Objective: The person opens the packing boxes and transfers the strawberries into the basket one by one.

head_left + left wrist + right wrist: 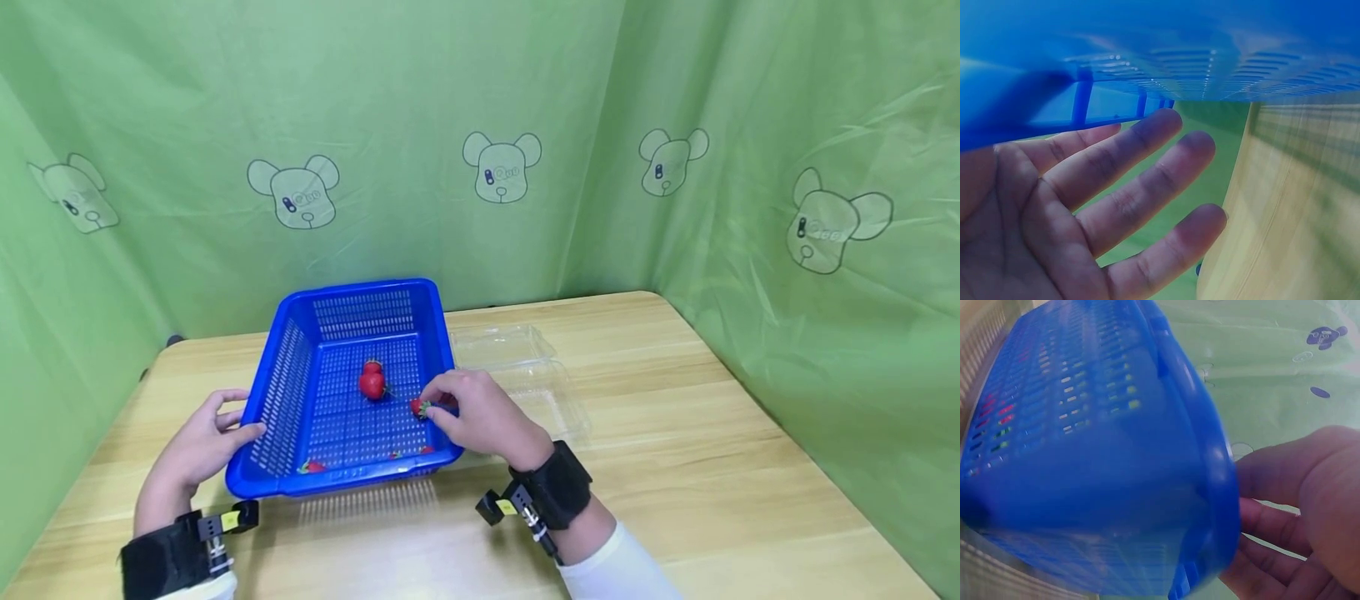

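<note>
A blue plastic basket (360,477) with slotted walls stands on the table, its front raised. My left hand (198,442) holds its left rim, thumb over the edge; in the left wrist view the fingers (1147,187) spread below the rim. Reaching over the right rim, my right hand (487,417) pinches a strawberry (418,407) by its leafy end, inside the basket. Two red strawberries (372,385) lie together mid-basket. Along the front wall are another strawberry (313,467) and small red and green parts of more. In the right wrist view the basket wall hides the fingertips.
A clear plastic box (536,392) with its lid (502,343) folded back lies right of the basket, partly behind my right hand. The wooden table (675,467) extends to the right. Green curtains (405,108) hang behind and at both sides.
</note>
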{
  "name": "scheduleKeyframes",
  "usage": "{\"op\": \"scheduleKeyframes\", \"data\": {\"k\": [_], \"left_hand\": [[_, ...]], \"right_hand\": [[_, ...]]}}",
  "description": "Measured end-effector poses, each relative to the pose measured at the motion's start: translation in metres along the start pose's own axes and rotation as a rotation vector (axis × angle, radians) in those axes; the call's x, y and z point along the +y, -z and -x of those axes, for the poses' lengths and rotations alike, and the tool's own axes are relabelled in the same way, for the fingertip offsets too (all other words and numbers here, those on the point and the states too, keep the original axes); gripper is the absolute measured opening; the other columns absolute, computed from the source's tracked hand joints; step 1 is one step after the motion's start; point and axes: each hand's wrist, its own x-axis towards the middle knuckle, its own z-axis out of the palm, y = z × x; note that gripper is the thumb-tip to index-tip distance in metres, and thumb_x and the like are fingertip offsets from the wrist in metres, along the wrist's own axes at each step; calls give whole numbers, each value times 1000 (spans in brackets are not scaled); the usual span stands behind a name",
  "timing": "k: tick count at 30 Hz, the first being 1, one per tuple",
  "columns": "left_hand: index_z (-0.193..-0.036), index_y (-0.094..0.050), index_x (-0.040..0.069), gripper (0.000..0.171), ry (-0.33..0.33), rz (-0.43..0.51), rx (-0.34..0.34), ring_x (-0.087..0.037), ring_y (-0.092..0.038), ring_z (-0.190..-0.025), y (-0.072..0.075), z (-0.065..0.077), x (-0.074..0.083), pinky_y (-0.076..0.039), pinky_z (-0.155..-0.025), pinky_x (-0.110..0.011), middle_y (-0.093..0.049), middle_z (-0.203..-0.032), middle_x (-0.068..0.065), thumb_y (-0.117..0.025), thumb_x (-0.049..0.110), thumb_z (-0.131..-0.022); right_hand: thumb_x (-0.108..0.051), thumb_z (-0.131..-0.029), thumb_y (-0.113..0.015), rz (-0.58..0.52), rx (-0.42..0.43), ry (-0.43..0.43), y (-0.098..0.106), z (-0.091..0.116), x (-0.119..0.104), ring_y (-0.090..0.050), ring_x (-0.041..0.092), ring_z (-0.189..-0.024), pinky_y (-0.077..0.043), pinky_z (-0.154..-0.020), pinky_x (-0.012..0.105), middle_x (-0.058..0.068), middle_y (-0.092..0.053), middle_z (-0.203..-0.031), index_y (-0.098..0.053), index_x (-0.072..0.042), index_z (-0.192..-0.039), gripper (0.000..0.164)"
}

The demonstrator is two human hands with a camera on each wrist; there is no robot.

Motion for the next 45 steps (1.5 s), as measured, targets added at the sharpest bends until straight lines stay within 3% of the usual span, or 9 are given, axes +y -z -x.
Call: {"op": "scheduleKeyframes", "data": {"k": [18, 28, 32, 37, 45], "left_hand": [[-140, -19, -8, 60, -28, 14, 2, -42, -62, -102, -2, 2, 1, -57, -83, -49, -43, -130, -45, -53, 15, -97], [-141, -18, -8, 61, -22, 2, 6, -43, -61, -103, -1, 1, 0, -56, -84, -51, -43, -131, -44, -53, 17, -97], [-141, -18, -7, 61, -18, 0, 5, -44, -60, -104, 0, 1, 1, -55, -85, -52, -41, -132, -44, -53, 18, -98], [-141, -18, -8, 62, -3, -9, 3, -46, -58, -107, 1, 2, 1, -55, -86, -53, -40, -133, -45, -53, 19, -98], [-142, -17, -7, 62, -7, -4, 4, -44, -60, -105, -1, 0, -1, -55, -85, -52, -40, -133, -44, -52, 19, -98]], "right_hand": [[-7, -85, -67, -70, 44, -134, 9, 2, 21, -61, 12, -76, -60, -71, 34, 3, -67, -85, -68, -7, -90, 5], [-5, -84, -65, -19, 72, -174, 12, 1, 36, -61, 12, -72, -57, -65, 28, 3, -67, -83, -67, -6, -88, 4], [-8, -85, -65, 2, 10, -246, 13, 2, 41, -60, 13, -73, -56, -65, 29, 3, -67, -83, -66, -6, -91, 6], [-14, -87, -66, 0, -138, -336, 10, 4, 46, -58, 17, -74, -54, -65, 32, 4, -65, -85, -66, -7, -96, 11], [-13, -82, -70, 27, -251, -379, 6, 5, 53, -57, 18, -79, -53, -71, 36, 2, -63, -87, -65, -10, -93, 12]]}}
